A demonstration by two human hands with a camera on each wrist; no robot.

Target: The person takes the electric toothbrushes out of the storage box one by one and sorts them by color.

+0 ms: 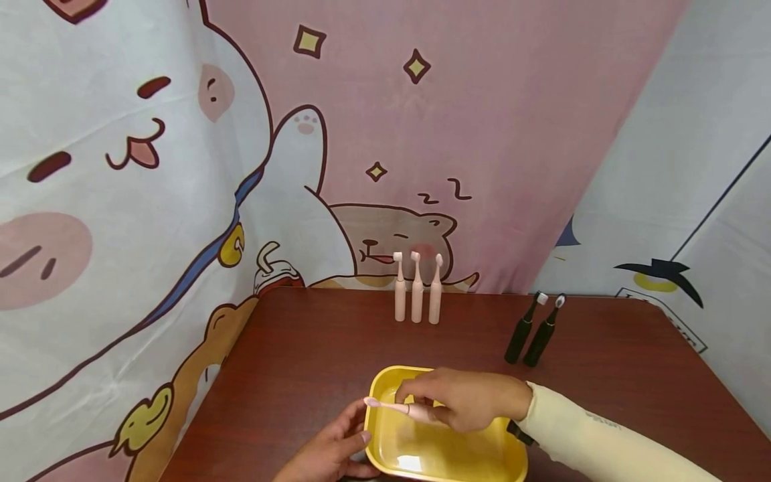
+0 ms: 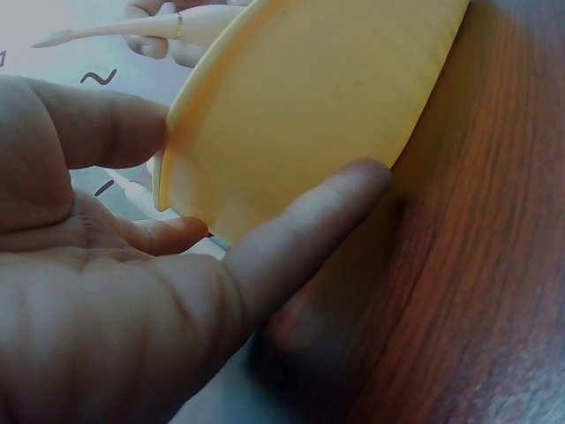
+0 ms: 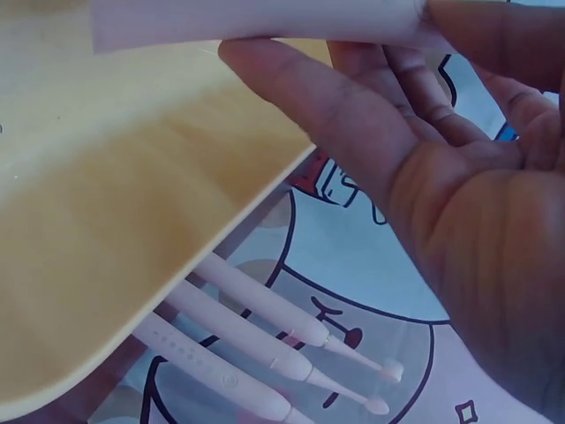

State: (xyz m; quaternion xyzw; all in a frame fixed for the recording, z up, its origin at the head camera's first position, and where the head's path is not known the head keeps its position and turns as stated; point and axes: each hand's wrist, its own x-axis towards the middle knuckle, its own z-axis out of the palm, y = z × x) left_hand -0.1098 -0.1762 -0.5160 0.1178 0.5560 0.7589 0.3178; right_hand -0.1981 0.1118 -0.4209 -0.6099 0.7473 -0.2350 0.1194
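My right hand (image 1: 460,396) pinches a pink electric toothbrush (image 1: 419,412) above the yellow tray (image 1: 385,455), its brush head pointing left over the rim. In the right wrist view the thumb and fingers (image 3: 327,115) hold the pink handle (image 3: 256,22). At the tray's left side is my left hand (image 1: 331,445), fingers and thumb touching the outer wall and rim. The left wrist view shows those fingers (image 2: 309,212) spread against the yellow wall (image 2: 300,106). Only the tray's bare inside shows around the right hand.
Three pink electric toothbrushes (image 1: 417,301) stand upright in a row at the back of the brown table (image 1: 313,348). Two black electric toothbrushes (image 1: 519,338) stand on the right, behind the right forearm. A cartoon-printed cloth (image 1: 482,134) hangs behind the table.
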